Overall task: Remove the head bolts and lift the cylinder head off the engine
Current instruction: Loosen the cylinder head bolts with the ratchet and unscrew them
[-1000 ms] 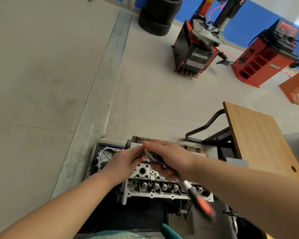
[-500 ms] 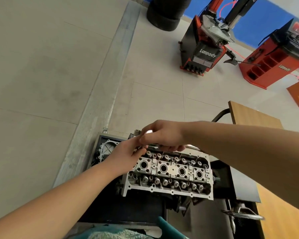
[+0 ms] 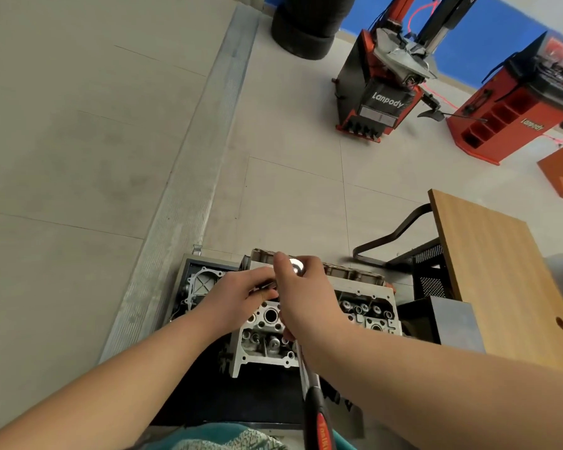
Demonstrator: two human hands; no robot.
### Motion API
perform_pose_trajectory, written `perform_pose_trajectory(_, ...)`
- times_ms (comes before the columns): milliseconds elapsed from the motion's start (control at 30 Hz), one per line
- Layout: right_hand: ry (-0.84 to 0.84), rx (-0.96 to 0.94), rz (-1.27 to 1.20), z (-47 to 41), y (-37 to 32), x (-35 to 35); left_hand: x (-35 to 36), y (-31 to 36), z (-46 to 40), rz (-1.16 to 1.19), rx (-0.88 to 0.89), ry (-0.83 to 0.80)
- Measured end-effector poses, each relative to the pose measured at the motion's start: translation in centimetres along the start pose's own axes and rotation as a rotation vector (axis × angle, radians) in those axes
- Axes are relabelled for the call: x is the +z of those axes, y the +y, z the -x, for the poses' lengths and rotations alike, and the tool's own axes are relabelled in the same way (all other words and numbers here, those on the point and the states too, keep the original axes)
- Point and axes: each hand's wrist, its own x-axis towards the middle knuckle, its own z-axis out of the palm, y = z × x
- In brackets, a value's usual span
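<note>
The aluminium cylinder head (image 3: 374,315) sits on the engine on a black stand, low in the middle of the head view. My right hand (image 3: 306,300) grips a ratchet wrench (image 3: 316,404) near its shiny round head at the far left corner of the cylinder head; its black and red handle points back toward me. My left hand (image 3: 238,297) rests beside it, fingers pinched around the socket or extension just under the ratchet head. Both hands hide the bolt and the left half of the cylinder head.
A wooden table (image 3: 498,274) stands to the right, with a black mesh cart (image 3: 426,277) under it. A grey engine cover (image 3: 199,287) lies left of the engine. Tyres (image 3: 306,27), a tyre changer (image 3: 384,86) and a red balancer (image 3: 517,105) stand far back.
The ratchet handle has swung round from pointing right along the head to pointing toward me. My right hand moved with it; my left hand stayed at the socket.
</note>
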Motion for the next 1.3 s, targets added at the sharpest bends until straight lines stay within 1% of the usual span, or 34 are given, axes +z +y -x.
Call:
perform_pose_trajectory(33, 0.035, 0.002, 0.016, 0.1, -0.2, 0.2, 0.0, 0.2, 0.0, 0.011, -0.004, 0.003)
perform_pose_trajectory(100, 0.093, -0.015, -0.050, 0.7, -0.5, 0.6, 0.0, 0.4, -0.2, -0.001, -0.021, 0.006)
perform_pose_trajectory(167, 0.152, -0.079, -0.078, 1.5, -0.4, 1.5, 0.4, -0.3, -0.3, -0.022, -0.067, -0.005)
perform_pose_trajectory(200, 0.178, -0.112, -0.034, 1.9, -0.3, 2.0, 0.5, -0.7, -0.4, -0.055, -0.088, -0.002)
perform_pose_trajectory(267, 0.200, -0.172, 0.129, 2.6, 0.0, 3.1, 0.5, -1.3, -0.4, -0.005, -0.127, -0.046)
perform_pose_trajectory(367, 0.228, -0.265, 0.337, 3.0, 0.5, 3.6, 0.3, -1.4, -0.2, -0.084, -0.055, -0.061)
perform_pose_trajectory(500, 0.257, -0.329, 0.437, 2.0, 1.4, 1.9, 0.4, -0.1, -0.4, 0.012, -0.113, -0.121)
perform_pose_trajectory(600, 0.259, -0.346, 0.515, 0.5, 1.9, 1.1, -0.1, 0.4, -0.7, -0.053, -0.090, -0.143)
perform_pose_trajectory(667, 0.256, -0.373, 0.591, -0.5, 2.1, 0.8, -0.6, 0.6, -0.8, -0.057, -0.079, -0.148)
perform_pose_trajectory(767, 0.240, -0.470, 0.723, -1.8, 2.2, -0.3, -0.9, 0.8, -0.9, -0.098, -0.069, -0.155)
perform_pose_trajectory(833, 0.181, -0.579, 0.850, -2.6, 2.0, -1.5, -1.0, 0.7, -0.9, -0.114, -0.072, -0.158)
perform_pose_trajectory(900, 0.078, -0.755, 1.015, -3.5, 1.2, -3.0, -1.2, 0.5, -0.8, -0.100, -0.066, -0.153)
perform_pose_trajectory(933, 0.010, -0.860, 1.126, -4.0, 0.5, -3.8, -1.3, 0.4, -0.7, -0.104, -0.060, -0.141)
perform_pose_trajectory(1000, -0.135, -1.144, 1.408, -5.1, -1.3, -5.0, -1.4, 0.3, -0.4, -0.130, -0.046, -0.105)
perform_pose_trajectory(1033, -0.183, -1.300, 1.497, -5.7, -2.1, -5.4, -1.4, 0.2, -0.2, -0.133, -0.047, -0.096)
perform_pose_trajectory(1067, -0.205, -1.416, 1.549, -6.1, -2.9, -5.5, -1.3, 0.3, 0.0, -0.135, -0.057, -0.087)
perform_pose_trajectory(1100, -0.213, -1.475, 1.590, -6.4, -3.4, -5.3, -1.3, 0.4, 0.1, -0.138, -0.064, -0.074)
perform_pose_trajectory(1133, -0.216, -1.492, 1.609, -6.6, -3.8, -5.0, -1.4, 0.5, 0.1, -0.156, -0.064, -0.065)
perform_pose_trajectory(1200, -0.208, -1.421, 1.598, -6.5, -3.7, -4.3, -1.6, 0.6, -0.2, -0.187, -0.047, -0.067)
perform_pose_trajectory(1267, -0.116, -1.239, 1.500, -5.2, -2.0, -3.7, -1.5, 0.5, -0.4, -0.212, -0.010, -0.082)
perform_pose_trajectory(1300, -0.024, -1.102, 1.371, -4.2, -0.9, -3.3, -1.4, 0.5, -0.4, -0.226, 0.011, -0.087)
